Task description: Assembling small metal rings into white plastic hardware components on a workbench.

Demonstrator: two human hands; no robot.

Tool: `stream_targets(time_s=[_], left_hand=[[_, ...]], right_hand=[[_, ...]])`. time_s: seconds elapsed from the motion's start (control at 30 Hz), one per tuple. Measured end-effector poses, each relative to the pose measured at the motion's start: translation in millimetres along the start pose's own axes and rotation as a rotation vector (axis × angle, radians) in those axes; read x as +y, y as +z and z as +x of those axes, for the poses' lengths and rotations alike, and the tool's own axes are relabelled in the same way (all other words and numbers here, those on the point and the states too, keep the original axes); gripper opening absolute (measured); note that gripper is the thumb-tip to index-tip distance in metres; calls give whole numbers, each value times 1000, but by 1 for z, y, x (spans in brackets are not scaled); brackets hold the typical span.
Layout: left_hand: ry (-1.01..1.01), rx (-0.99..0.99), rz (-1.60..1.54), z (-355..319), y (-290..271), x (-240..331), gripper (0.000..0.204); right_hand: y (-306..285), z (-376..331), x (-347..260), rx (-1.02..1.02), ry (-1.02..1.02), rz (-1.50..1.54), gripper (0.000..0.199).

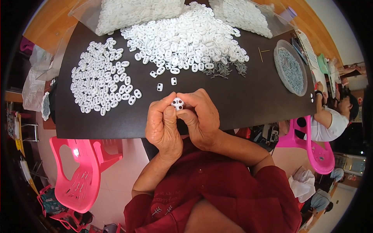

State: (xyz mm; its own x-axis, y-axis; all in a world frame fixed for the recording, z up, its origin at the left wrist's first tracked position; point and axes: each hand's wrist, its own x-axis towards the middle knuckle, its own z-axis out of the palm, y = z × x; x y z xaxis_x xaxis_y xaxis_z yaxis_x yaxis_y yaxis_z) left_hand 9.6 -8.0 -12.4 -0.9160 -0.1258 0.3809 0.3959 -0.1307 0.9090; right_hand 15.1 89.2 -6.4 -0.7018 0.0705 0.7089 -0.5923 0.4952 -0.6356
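Observation:
Close to the near edge of the dark table, my left hand (164,123) and my right hand (201,117) come together. Thumbs and forefingers of both pinch small white plastic two-hole pieces (178,102), which look stacked or joined; my fingertips partly cover them. Just beyond my hands lie two loose white pieces (159,87) with dark holes. A big heap of white oval two-hole pieces (186,39) fills the far middle. A spread of similar ovals (101,75) lies to the left. Small dark grey pins (223,70) sit at the heap's front right edge.
Clear plastic bins (90,17) of white pieces stand at the back. On the right are a round clear tray (304,87) of grey pins and thin brass-coloured rods (261,54). Pink chairs (79,178) flank the table. A co-worker (330,120) sits at far right.

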Motion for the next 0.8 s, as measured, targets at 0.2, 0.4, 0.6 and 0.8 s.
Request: stream_targets(time_s=[0.2, 0.4, 0.6, 0.8], left_hand=[[-36, 17, -51, -3, 0, 4, 20], [-65, -9, -100, -8, -1, 4, 23], [61, 42, -48, -6, 1, -3, 20], [94, 72, -9, -5, 3, -6, 20]], right_hand=[[2, 0, -2, 7, -7, 5, 26], [1, 0, 0, 2, -83, -39, 24], [3, -1, 5, 14, -140, -44, 23], [3, -2, 8, 4, -165, -85, 21]])
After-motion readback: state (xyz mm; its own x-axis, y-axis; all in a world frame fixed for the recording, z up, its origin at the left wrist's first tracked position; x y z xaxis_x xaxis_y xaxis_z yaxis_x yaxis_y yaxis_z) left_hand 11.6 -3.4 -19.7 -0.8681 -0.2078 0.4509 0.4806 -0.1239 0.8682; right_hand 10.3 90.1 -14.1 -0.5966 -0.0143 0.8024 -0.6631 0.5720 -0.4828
